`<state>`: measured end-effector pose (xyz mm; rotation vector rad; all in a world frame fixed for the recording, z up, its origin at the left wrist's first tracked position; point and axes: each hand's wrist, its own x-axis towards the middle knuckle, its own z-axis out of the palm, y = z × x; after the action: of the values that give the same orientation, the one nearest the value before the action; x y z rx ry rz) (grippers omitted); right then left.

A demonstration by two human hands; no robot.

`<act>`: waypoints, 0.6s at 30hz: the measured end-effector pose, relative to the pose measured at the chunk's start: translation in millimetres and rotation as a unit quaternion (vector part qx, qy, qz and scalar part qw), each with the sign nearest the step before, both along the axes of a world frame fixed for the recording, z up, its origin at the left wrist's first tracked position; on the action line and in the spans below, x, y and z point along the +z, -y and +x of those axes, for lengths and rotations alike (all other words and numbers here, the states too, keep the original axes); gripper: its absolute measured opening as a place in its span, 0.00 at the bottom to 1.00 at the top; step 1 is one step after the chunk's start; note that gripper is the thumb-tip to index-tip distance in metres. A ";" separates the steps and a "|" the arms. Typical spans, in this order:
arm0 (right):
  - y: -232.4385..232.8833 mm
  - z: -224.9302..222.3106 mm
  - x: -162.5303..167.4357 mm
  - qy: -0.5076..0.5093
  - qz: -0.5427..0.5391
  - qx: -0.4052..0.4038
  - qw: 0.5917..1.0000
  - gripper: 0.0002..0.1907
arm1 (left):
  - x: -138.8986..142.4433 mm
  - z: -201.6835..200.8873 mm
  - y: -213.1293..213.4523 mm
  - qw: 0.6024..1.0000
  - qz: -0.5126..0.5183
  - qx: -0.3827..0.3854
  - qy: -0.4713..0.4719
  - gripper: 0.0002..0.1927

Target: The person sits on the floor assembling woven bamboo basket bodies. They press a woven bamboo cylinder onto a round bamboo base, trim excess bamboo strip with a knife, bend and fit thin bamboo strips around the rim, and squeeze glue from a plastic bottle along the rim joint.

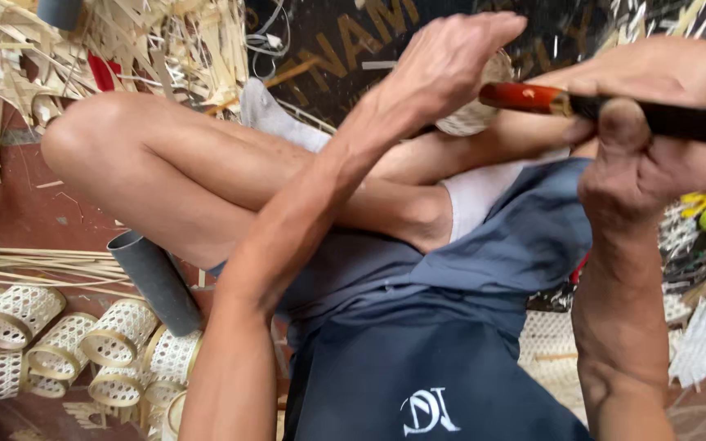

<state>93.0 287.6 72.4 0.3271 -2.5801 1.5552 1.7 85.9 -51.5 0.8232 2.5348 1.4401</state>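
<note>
Right hand point(643, 151) fisted on dark tool handle point(663, 118); left hand point(443, 65) cups woven cylinder point(477, 114).

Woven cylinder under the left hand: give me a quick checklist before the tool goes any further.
1. Left hand on the small woven cylinder: ok, the hand covers its top; the contact itself is hidden.
2. Right hand grip on the tool: ok, fingers closed around the dark shaft behind the red-brown section.
3. Tool tip at the cylinder: cannot tell, the left hand hides where they meet.
4. Cylinder braced against the legs: cannot tell, the wrist blocks its underside.
5. Left fingers clear of the tool: cannot tell, their tips run past the cylinder's top.
6. Finished woven rings out of the way: ok, heaped on the floor beside a grey tube.
</note>
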 end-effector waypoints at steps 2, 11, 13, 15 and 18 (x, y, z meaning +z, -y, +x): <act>0.4 2.8 -1.7 -0.007 0.049 0.000 0.999 0.09 | -1.0 0.2 2.1 0.999 0.021 -0.021 0.033 0.20; 16.9 -4.1 -1.6 -0.051 0.069 0.080 0.993 0.10 | -14.3 43.7 22.5 0.988 0.070 0.132 0.028 0.15; 23.5 -2.6 -1.4 -0.085 0.089 0.097 0.988 0.09 | -14.9 45.2 24.2 0.987 0.075 0.139 0.028 0.15; 29.3 -1.8 -3.3 -0.094 0.101 0.104 0.985 0.09 | -14.8 48.0 26.8 0.985 0.090 0.133 0.057 0.15; 37.2 -2.4 -7.8 -0.058 0.086 0.089 0.991 0.07 | -15.0 50.6 29.7 0.987 0.086 0.130 0.040 0.16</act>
<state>90.6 250.4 64.6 0.6609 -2.6619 1.3191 52.3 56.2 -66.5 0.4548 2.5589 1.7508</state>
